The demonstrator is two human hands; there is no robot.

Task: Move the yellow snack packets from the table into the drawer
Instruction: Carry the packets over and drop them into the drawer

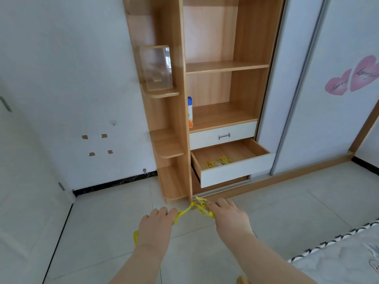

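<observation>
A strip of joined yellow snack packets (pixel 191 208) stretches between my two hands above the tiled floor. My left hand (pixel 155 226) grips one end, and a bit of yellow sticks out below its wrist. My right hand (pixel 229 216) pinches the other end. Ahead, the lower wooden drawer (pixel 235 171) of the wardrobe stands pulled out, and two yellow packets (pixel 218 161) lie flat inside it near the front left. The drawer is about an arm's length beyond my hands. The table is out of view.
The white drawer above (pixel 223 135) is closed. A spray can (pixel 190 111) stands on the shelf over it. Rounded side shelves (pixel 168 144) jut out to the left, one holding a clear box (pixel 156 67). A bed edge (pixel 348 253) sits at lower right.
</observation>
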